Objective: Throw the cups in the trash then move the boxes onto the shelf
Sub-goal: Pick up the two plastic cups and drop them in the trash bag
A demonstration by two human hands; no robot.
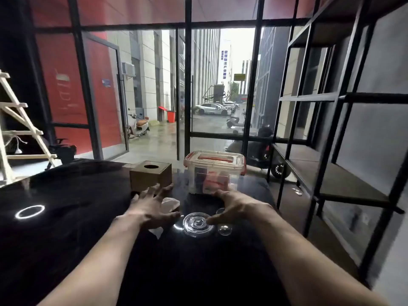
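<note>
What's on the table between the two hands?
Head view: a clear plastic cup lies between the left hand and right hand, touching both thumbs.

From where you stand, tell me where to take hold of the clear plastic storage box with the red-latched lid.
Take the clear plastic storage box by its two short ends, one hand per side, under the lid rim. It stands upright with flat walls, so a two-sided grip looks steadier than the flat red lid handle.

On table [66, 217]: wooden box [150, 176] left of lidded plastic container [213, 172]; shelf unit [344, 138] stands right.
</note>
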